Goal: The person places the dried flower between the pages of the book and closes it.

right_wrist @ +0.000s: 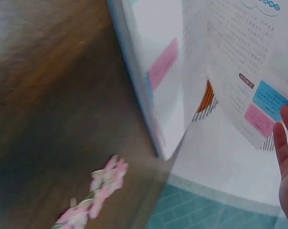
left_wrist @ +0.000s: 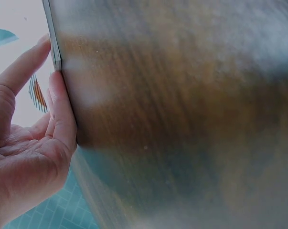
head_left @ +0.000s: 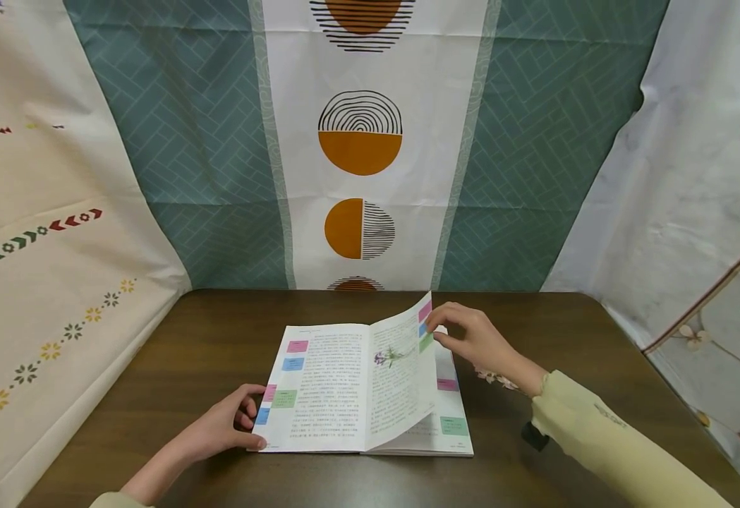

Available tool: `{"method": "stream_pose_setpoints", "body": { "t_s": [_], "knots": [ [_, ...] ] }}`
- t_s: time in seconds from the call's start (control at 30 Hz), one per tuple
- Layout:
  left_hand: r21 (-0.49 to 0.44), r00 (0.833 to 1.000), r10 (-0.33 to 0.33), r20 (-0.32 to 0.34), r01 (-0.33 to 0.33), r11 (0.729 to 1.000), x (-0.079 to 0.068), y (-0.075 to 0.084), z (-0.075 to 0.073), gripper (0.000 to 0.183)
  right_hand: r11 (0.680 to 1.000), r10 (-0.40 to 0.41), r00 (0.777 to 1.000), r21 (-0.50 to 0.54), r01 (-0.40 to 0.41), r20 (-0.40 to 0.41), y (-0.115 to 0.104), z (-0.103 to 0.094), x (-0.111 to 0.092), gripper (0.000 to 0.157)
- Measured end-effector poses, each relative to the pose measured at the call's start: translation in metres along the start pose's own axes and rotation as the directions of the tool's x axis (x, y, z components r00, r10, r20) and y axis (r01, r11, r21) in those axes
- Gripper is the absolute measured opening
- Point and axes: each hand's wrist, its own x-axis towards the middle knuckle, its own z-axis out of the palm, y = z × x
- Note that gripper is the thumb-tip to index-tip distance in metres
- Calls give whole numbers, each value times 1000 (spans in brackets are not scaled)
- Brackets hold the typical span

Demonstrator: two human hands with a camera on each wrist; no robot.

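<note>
An open book with printed text and pink, blue and green notes lies on the table. My left hand holds its lower left edge, thumb at the corner and the other fingers curled by the side. In the left wrist view, the left hand meets the book's thin edge. On the other side, my right hand pinches the outer edge of a raised page bearing a purple flower picture. The right wrist view shows only part of the right hand beside the lifted page.
A dark wooden table bears the book. Pink flowers lie by the book, partly hidden under the right wrist in the head view. Patterned cloth hangs behind the table, with more cloth at both sides.
</note>
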Motion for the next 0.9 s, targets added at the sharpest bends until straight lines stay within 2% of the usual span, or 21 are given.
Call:
{"method": "stream_pose_setpoints", "body": {
  "t_s": [0.47,0.9],
  "knots": [
    [8,1000,4,4,-4,1000,-2,0,-1,87,986,-163,987,29,162,18,-20,12,44,19],
    [15,1000,22,-2,-22,1000,-1,-1,0,85,980,-192,976,64,186,107,-43,34,84,11]
  ]
}}
